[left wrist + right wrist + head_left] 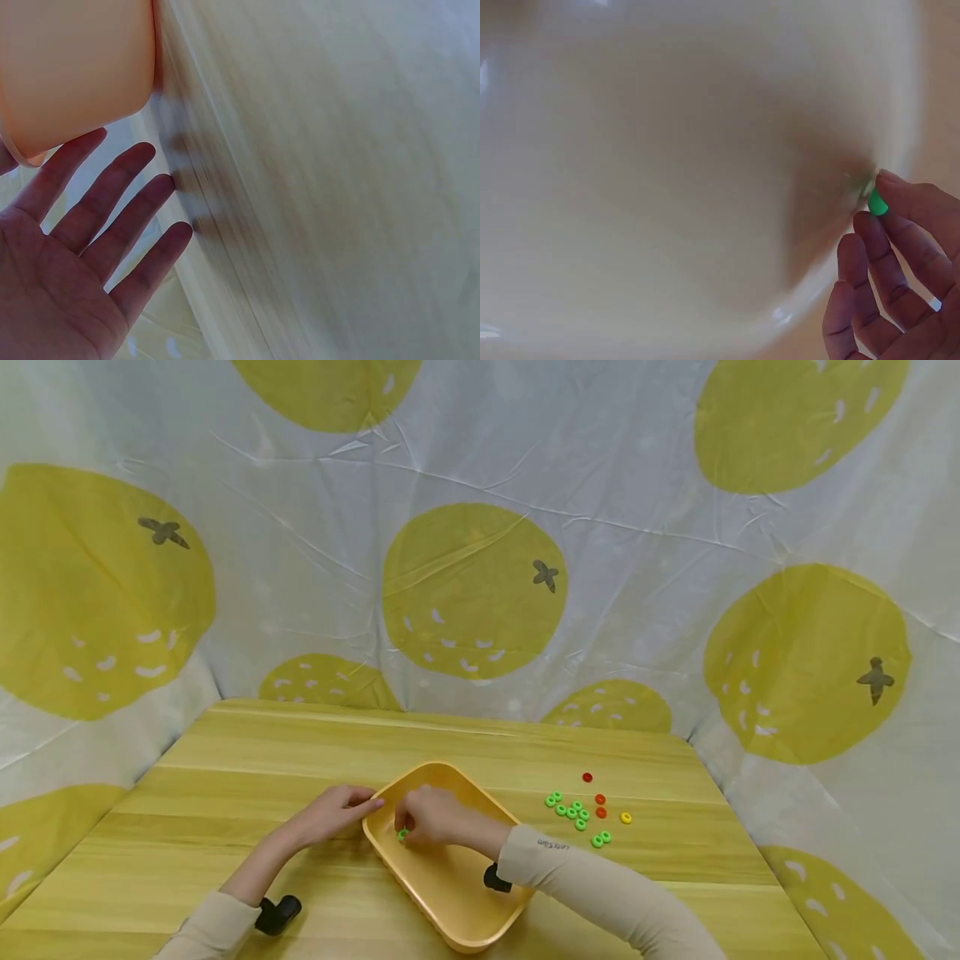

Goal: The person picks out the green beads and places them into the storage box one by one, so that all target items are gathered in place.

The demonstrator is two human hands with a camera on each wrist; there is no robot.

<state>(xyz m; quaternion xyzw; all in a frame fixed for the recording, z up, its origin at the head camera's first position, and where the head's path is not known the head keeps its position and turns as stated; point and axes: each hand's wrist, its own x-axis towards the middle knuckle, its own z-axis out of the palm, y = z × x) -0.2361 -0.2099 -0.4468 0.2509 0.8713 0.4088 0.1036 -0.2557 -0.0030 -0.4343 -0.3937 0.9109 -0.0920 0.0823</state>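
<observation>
A yellow-orange plastic bin [457, 893] lies slantwise on the table between the hands. At its far left corner is the left hand [330, 817], its thumb over the rim and its index finger against the outer wall. In the left wrist view the other fingers of that left hand [75, 247] are spread beside the bin. The right hand [435, 817] reaches inside the bin. In the right wrist view its thumb and index finger pinch a small green ring [877, 202] close to the bin's inner wall [900, 82].
Right of the bin, several green rings [572, 813] lie loose on the wooden table [300, 743]. Near them are a red ring [587, 777], two orange rings [601, 812] and a yellow ring [626, 818]. A fruit-printed curtain [637, 610] hangs behind and beside the table.
</observation>
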